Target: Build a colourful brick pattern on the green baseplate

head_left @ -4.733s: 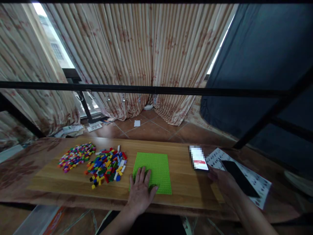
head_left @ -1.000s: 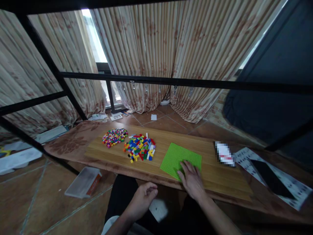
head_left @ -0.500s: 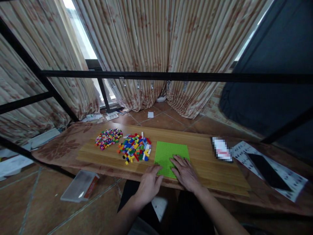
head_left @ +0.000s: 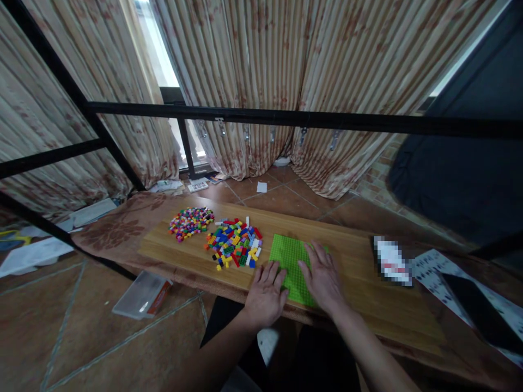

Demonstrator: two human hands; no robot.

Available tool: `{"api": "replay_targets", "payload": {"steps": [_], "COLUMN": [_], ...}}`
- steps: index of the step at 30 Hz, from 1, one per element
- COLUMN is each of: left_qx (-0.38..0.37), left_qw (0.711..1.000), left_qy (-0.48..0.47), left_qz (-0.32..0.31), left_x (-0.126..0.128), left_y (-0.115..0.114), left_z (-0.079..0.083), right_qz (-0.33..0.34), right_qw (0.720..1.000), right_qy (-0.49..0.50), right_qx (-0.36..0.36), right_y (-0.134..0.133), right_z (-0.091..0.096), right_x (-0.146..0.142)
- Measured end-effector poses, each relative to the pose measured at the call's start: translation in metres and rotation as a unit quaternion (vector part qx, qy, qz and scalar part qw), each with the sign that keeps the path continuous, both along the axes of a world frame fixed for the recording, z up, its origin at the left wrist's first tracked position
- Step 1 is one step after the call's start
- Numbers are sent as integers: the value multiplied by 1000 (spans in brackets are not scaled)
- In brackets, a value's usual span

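Note:
A bright green studded baseplate (head_left: 292, 267) lies flat on the wooden board (head_left: 359, 305), close to its front edge. My left hand (head_left: 266, 294) rests at the plate's left edge, fingers stretched forward and thumb out toward the plate. Across from it, my right hand (head_left: 324, 280) covers part of the plate's right side with its fingers extended. Both hands are open, and no brick is in either. Just left of the plate is a loose pile of larger coloured bricks (head_left: 237, 244). Beyond that sits a pile of smaller coloured pieces (head_left: 191, 222).
On the right are a dark-edged item with a blurred-out face (head_left: 392, 261), a printed sheet (head_left: 429, 269) and a black phone-like slab (head_left: 482, 310). A clear plastic box (head_left: 141, 294) stands on the tiled floor. Black metal rails (head_left: 261, 115) run behind the board.
My left hand has slid forward along the plate's left edge. My right hand has shifted forward and outward to the right edge. The whole view has turned slightly.

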State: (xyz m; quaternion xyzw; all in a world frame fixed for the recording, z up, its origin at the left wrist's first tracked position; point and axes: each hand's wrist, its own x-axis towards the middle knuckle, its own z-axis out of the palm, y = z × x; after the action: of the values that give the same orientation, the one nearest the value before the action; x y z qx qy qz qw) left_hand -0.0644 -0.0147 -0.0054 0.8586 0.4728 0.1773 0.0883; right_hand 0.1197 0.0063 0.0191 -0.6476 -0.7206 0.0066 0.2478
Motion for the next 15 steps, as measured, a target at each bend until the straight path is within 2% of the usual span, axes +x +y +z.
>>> {"api": "replay_targets", "payload": {"steps": [3,8,11,15], "left_qx": [-1,-13,-20,-17], "left_qw": [1000,1000,1000,1000], "left_qy": [0,-3,-9,-6], "left_qz": [5,4,5,8], "left_x": [2,4,4,4], "left_y": [0,0,-1,-2], "left_z": [-2,-1,0,0], "right_qz": [-24,1,-16,-18], "right_qw": [1000,997,998,999], "right_qy": [2,-38,-27,-31], "right_qx": [19,-75,-59,-18], "right_y": [7,6,7,8], "right_z": [-7,-37,-46,-47], "right_x": [-8,-13,-12,-12]}}
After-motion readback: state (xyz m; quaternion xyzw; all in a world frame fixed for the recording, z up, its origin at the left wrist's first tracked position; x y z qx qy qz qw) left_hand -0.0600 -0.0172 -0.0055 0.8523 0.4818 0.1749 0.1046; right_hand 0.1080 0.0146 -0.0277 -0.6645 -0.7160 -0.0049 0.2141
